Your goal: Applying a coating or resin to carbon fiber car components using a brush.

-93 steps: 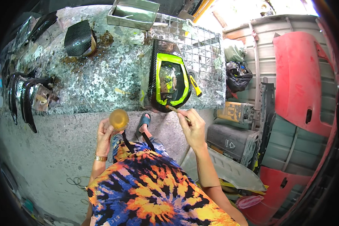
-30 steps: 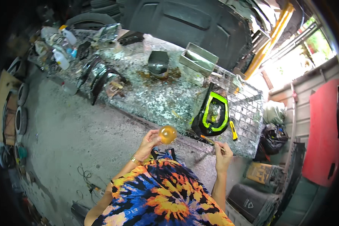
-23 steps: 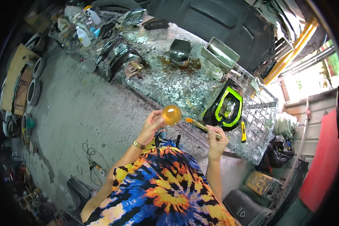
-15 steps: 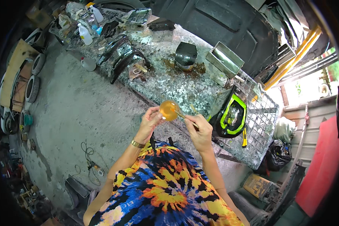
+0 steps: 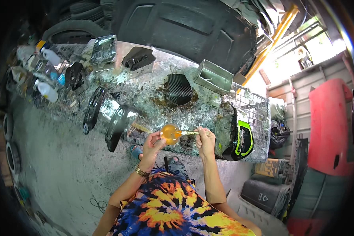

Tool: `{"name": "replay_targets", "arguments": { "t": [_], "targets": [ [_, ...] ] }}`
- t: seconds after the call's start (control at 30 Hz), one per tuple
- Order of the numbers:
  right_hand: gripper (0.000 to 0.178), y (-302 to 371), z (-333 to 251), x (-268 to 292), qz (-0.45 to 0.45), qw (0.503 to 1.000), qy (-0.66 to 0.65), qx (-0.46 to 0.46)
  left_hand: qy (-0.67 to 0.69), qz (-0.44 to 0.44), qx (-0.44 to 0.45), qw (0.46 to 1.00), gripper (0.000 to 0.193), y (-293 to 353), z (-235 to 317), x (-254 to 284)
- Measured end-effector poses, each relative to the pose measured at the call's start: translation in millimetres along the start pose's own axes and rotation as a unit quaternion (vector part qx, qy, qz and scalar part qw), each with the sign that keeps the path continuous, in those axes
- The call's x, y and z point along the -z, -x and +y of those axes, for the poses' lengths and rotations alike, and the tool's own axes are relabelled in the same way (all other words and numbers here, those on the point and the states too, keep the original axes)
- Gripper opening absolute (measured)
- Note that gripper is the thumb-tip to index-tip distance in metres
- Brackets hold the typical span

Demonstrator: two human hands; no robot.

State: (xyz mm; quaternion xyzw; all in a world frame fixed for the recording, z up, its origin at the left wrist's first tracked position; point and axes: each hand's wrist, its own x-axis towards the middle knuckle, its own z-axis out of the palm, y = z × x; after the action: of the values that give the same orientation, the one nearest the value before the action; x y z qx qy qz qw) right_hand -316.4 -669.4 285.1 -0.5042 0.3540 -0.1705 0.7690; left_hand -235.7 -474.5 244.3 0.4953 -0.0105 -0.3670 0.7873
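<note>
My left hand (image 5: 152, 144) is closed on the side of a small round clear cup (image 5: 170, 140) of amber liquid, held over the workbench's near edge. Between the fingers of my right hand (image 5: 205, 141) is a slim brush (image 5: 190, 133), roughly level, its tip inside the cup. Beyond the cup, a black carbon-fibre piece (image 5: 179, 89) sits on a brown-stained patch of the workbench (image 5: 153, 114). To the right of my right hand stands a black carbon-fibre housing with lime-green edging (image 5: 246, 137).
Glossy black curved parts (image 5: 120, 126) lie left of the cup. An open metal box (image 5: 214, 76) and a wire grid (image 5: 255, 102) are at the right. White bottles (image 5: 46, 91) crowd the far left. A large black panel (image 5: 185, 27) leans behind; a red panel (image 5: 328, 126) stands right.
The view has turned and shifted, so the bench now lies more level before me. The brush has gone from slanted to nearly level, and my right hand has swung out to the cup's right.
</note>
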Motion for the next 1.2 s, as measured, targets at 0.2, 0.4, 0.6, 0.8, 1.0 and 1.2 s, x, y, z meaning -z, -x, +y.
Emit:
{"name": "replay_targets", "arguments": {
  "t": [0.2,0.4,0.6,0.8,1.0,1.2],
  "targets": [
    [0.019,-47,10,-4,0.055,0.985,-0.162,-0.018,0.061,-0.005,0.032,0.998,0.03,-27,28,6],
    [0.013,-112,21,-34,0.05,0.987,0.078,0.128,0.053,0.039,0.06,0.996,0.036,-23,53,13],
    [0.014,-124,40,-28,-0.054,0.822,0.442,0.355,0.045,0.1,0.024,0.994,0.034,-19,50,11],
    [0.018,-122,27,-24,-0.059,0.836,0.391,0.38,0.052,0.1,-0.009,0.994,0.037,-20,52,-8],
    [0.018,-139,48,-10,-0.125,0.787,0.455,0.397,0.027,0.095,-0.012,0.995,0.039,-26,54,-19],
    [0.018,-125,41,-7,-0.124,0.778,0.447,0.424,0.03,0.109,-0.032,0.993,0.036,-33,53,-26]
  ]
}}
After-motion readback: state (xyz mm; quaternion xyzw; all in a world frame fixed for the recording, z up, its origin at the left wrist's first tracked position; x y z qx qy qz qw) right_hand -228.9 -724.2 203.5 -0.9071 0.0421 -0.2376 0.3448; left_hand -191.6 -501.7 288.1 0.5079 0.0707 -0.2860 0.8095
